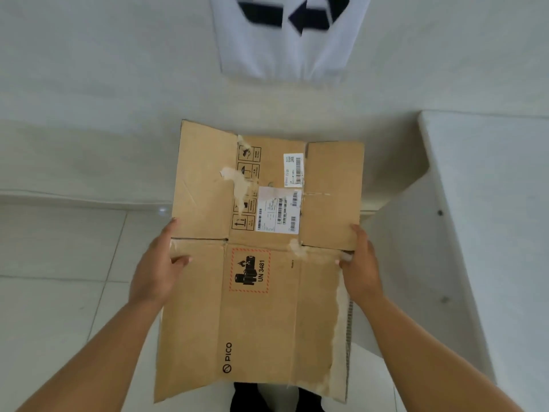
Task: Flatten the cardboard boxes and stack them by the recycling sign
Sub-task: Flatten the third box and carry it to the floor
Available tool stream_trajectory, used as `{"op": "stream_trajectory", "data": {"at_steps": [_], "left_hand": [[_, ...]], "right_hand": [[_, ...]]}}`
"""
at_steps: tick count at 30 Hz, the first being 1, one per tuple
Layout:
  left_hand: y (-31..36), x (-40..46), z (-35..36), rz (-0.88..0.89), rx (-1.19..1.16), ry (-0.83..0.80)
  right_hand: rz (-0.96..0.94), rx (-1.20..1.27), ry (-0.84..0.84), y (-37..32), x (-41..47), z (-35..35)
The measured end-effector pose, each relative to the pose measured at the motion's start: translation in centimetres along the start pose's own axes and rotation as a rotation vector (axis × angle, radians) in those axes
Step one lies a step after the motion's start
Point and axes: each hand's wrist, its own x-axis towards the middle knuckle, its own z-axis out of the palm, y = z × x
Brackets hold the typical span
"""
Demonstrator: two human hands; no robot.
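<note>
At the bottom edge of the frame, the near end of a flattened cardboard box point(261, 263) comes closest to the camera, with something dark point(246, 396) showing just beneath it, too cut off to identify. The box fills the centre of the frame, held out flat above a pale tiled floor point(59, 263). Its near panel carries a red-hatched battery warning marked UN 3481 and a PICO logo; the far panel has white shipping labels point(277, 211) with barcodes, and patches where the surface has been torn away. The right edge is ragged.

The left hand point(157, 266) grips the box's left edge at centre left, thumb on top and fingers under. The right hand point(361, 263) clasps the right edge at centre right in the same way.

At the top centre, on the pale wall, hangs a white recycling sign point(291, 34) with dark arrows, blurred. A white ledge or cabinet point(490, 203) stands at the right.
</note>
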Motion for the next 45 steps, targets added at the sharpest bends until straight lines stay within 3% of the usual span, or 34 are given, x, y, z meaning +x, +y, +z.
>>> {"op": "stream_trajectory", "data": {"at_steps": [3,12,19,38,45], "left_hand": [[-3.1,0.9,4.0,-0.063,-0.001,-0.092],[-14.5,7.0,21.9,-0.188,0.039,-0.203],[-20.5,10.2,31.6,-0.237,0.060,-0.252],[-27.2,16.7,40.5,-0.250,0.123,-0.202],[-29.4,17.5,43.0,-0.363,0.101,-0.114]], "right_hand": [[0.047,0.010,-0.018,4.2,1.6,3.9],[0.115,-0.019,-0.101,19.4,10.2,16.9],[0.142,-0.065,-0.161,27.7,15.5,24.2],[0.095,-0.259,-0.140,34.0,23.5,32.3],[0.069,-0.365,-0.243,36.1,25.6,32.3]]}}
